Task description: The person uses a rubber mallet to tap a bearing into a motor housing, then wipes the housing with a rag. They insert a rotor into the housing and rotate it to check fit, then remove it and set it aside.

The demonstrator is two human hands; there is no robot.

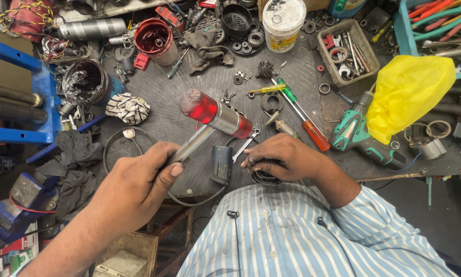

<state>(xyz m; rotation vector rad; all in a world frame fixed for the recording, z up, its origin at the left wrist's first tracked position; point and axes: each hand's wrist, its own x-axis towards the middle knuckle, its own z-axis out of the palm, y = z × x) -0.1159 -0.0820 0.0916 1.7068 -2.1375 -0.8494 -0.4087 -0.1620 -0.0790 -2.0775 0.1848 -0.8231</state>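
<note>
While the left hand point(138, 187) is clenching the steel handle of a red-faced mallet point(216, 115), raised above the tabletop point(189, 92), the right hand point(281, 159) is gripping a round black motor part point(265, 178) below it; striking squarely looks next.

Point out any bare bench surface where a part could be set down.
One bare patch on the ribbed mat: between the striped glove, the rag and the hammer in the left hand. Crowded along the back by the tubs, and right by the screwdrivers and drill.
</note>
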